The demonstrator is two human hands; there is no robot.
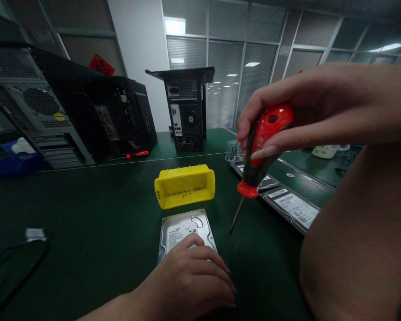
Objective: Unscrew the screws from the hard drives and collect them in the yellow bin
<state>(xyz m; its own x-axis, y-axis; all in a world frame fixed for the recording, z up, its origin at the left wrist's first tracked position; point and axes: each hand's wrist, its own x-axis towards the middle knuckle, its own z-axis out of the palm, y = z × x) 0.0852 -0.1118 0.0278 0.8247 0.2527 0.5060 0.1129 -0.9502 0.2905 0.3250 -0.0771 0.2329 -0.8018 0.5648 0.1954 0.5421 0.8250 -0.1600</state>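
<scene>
Green tabletop (pixel 103 209), PC towers (pixel 189 107) at back, yellow bin (pixel 185 182) mid-table w/ HDD (pixel 180 226) flat on my side of it. My R hand (pixel 307 102) is clamped on a red/blk screwdriver (pixel 252 175), tip down, apart from HDD; L hand (pixel 189 276) lies over HDD's near end, can't tell if gripping.

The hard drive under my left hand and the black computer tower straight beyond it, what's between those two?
In the head view, the yellow bin lies between the hard drive and the black tower, with green tabletop behind it.
</scene>
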